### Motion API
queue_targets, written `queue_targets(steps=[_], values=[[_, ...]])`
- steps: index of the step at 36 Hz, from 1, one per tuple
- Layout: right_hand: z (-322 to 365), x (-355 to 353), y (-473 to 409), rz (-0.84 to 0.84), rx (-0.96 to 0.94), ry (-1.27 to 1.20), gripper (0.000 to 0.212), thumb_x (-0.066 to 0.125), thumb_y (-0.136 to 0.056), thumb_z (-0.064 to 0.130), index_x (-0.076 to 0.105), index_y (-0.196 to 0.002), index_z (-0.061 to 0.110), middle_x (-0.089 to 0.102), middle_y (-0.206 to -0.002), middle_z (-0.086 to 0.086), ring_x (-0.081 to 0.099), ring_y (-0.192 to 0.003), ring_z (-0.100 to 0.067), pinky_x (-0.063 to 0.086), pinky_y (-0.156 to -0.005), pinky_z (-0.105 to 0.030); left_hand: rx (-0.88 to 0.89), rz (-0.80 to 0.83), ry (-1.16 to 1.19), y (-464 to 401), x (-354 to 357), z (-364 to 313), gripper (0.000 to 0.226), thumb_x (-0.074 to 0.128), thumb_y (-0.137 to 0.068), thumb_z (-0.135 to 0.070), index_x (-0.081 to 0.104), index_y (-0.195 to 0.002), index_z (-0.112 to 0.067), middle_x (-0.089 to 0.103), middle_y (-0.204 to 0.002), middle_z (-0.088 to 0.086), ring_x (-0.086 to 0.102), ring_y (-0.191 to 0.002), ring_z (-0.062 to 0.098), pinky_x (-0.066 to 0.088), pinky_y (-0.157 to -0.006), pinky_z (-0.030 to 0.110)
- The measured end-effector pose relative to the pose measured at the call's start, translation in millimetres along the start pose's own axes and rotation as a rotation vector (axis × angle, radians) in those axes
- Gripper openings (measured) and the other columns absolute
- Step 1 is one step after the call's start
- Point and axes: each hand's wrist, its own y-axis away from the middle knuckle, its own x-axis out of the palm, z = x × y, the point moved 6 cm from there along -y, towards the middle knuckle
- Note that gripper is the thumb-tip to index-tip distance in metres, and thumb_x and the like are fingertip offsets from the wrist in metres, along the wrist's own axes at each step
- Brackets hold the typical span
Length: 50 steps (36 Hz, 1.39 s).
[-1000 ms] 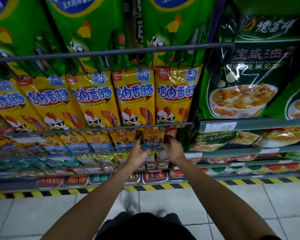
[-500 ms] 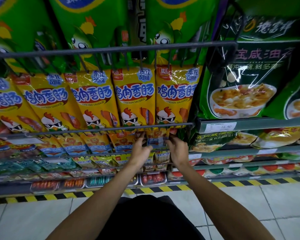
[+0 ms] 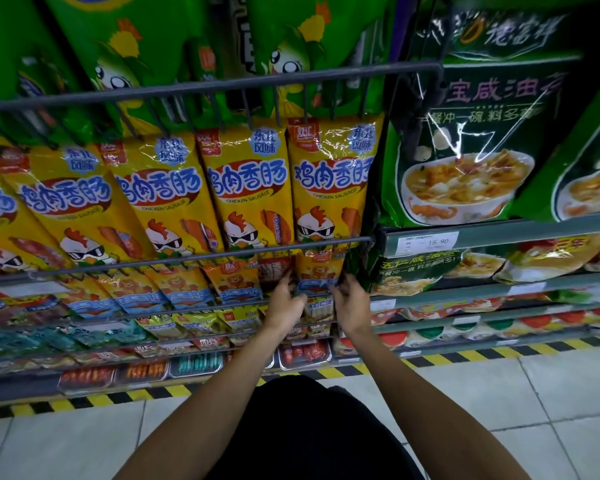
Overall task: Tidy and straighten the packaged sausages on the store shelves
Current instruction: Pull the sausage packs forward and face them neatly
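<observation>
Shelving: wire racks left, solid shelves right. Top left rack: large green corn-mascot packs (image 3: 142,53), three fronts plain, more cut off at the edge.

Right shelf: dark green soup-mix bags (image 3: 471,143), two visible, one price tag (image 3: 428,242) beneath reading 15.90.

Middle rack: yellow chicken sausage packs (image 3: 246,188), five fronts in a row, leftmost cropped, all leaning slightly left behind one grey wire rail (image 3: 187,258).

Next rack down: small orange lion-print sausage packs (image 3: 234,280), about five fronts. The rightmost orange pack (image 3: 317,273) sits between both hands.

Left hand (image 3: 286,304): fingers curled on that pack's left edge. Right hand (image 3: 350,303): fingers curled on its right edge.

Floor: one yellow-black hazard strip (image 3: 118,398) along pale tiles.
</observation>
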Motion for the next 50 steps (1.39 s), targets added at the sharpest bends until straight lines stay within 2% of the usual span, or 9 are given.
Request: queue_targets(steps=[4, 14, 23, 29, 32, 36, 42, 46, 50], values=[[-0.3, 7.2, 2.6, 0.001, 0.015, -0.013, 0.033, 0.06, -0.1, 0.021, 0.055, -0.132, 0.012, 0.069, -0.094, -0.001, 0.063, -0.076, -0.01, 0.047, -0.068, -0.029, -0.053, 0.002, 0.019, 0.1, 4.3, 4.3, 0.062, 0.055, -0.098, -0.003, 0.032, -0.154, -0.015, 0.05, -0.147, 0.004, 0.051, -0.128, 0.022, 0.038, -0.1, 0.028], [9.7, 9.2, 12.6, -0.026, 0.004, -0.015, 0.045, 0.06, -0.1, 0.018, 0.049, -0.144, 0.013, 0.069, -0.117, -0.001, 0.068, -0.101, -0.022, 0.052, -0.084, -0.03, -0.027, -0.032, 0.034, 2.5, 4.9, 10.9, 0.046, 0.049, -0.099, 0.005, 0.047, -0.143, -0.005, 0.056, -0.124, -0.002, 0.052, -0.125, 0.017, 0.035, -0.101, 0.024], [-4.1, 21.6, 14.1, 0.032, 0.032, -0.075, 0.062, 0.065, -0.097, 0.015, 0.036, -0.151, 0.02, 0.056, -0.142, -0.002, 0.055, -0.13, -0.022, 0.048, -0.108, -0.045, 0.002, 0.026, -0.106, 3.3, 3.0, 18.1, 0.062, 0.053, -0.101, -0.007, 0.03, -0.157, -0.02, 0.044, -0.154, 0.003, 0.044, -0.14, 0.022, 0.035, -0.107, 0.03], [-8.9, 20.4, 22.8, 0.007, 0.022, -0.155, 0.064, 0.063, -0.097, 0.011, 0.034, -0.154, 0.021, 0.052, -0.147, 0.0, 0.051, -0.133, -0.019, 0.045, -0.111, -0.041, 0.034, 0.07, -0.156, 5.6, 2.6, 18.4, 0.064, 0.05, -0.103, -0.006, 0.024, -0.159, -0.024, 0.034, -0.159, 0.005, 0.058, -0.088, 0.006, 0.039, -0.065, 0.002], [-10.2, 5.4, 34.2, -0.12, 0.062, -0.325, 0.047, 0.056, -0.099, 0.001, 0.048, -0.145, 0.012, 0.059, -0.136, -0.003, 0.056, -0.126, -0.019, 0.049, -0.106, -0.034, 0.028, 0.011, -0.092, 10.9, -8.4, 24.1, 0.063, 0.05, -0.102, -0.005, 0.03, -0.157, -0.027, 0.042, -0.154, 0.0, 0.052, -0.059, 0.005, 0.042, -0.052, 0.017], [-4.3, -1.7, 50.1, -0.206, 0.028, -0.418, 0.029, 0.054, -0.099, -0.005, 0.061, -0.122, 0.011, 0.064, -0.116, -0.004, 0.062, -0.11, -0.015, 0.049, -0.094, -0.024, 0.074, -0.174, -0.018, 28.7, -32.5, 34.9, 0.057, 0.053, -0.1, 0.0, 0.04, -0.152, -0.022, 0.045, -0.151, -0.003, 0.05, -0.132, 0.017, 0.045, -0.077, 0.009], [15.6, 40.6, 64.2, 0.095, 0.01, -0.42, 0.024, 0.057, -0.1, 0.0, 0.064, -0.115, 0.016, 0.067, -0.11, 0.001, 0.065, -0.099, 0.0, 0.052, -0.093, -0.022, 0.003, -0.442, 0.215, 43.4, -80.4, 66.1, 0.054, 0.058, -0.097, 0.002, 0.042, -0.146, -0.014, 0.05, -0.142, 0.007, 0.051, -0.13, 0.025, 0.05, -0.103, 0.042], [33.8, 63.5, 59.7, 0.208, 0.024, -0.462, 0.024, 0.055, -0.099, -0.002, 0.063, -0.12, 0.007, 0.066, -0.115, -0.007, 0.063, -0.113, -0.022, 0.051, -0.102, -0.035, -0.059, -0.522, 0.293, 37.9, -114.9, 77.6, 0.062, 0.058, -0.098, 0.001, 0.035, -0.153, -0.017, 0.045, -0.146, 0.004, 0.058, -0.12, 0.021, 0.055, -0.083, 0.033], [59.0, 85.4, 48.5, 0.28, -0.041, -0.25, 0.034, 0.059, -0.1, 0.007, 0.057, -0.133, 0.011, 0.065, -0.118, 0.005, 0.062, -0.105, -0.004, 0.051, -0.101, -0.028, -0.066, -0.384, 0.217, 27.0, -130.5, 77.6, 0.069, 0.057, -0.1, -0.001, 0.026, -0.158, -0.022, 0.039, -0.157, 0.0, 0.043, -0.14, 0.022, 0.05, -0.08, 0.025]])
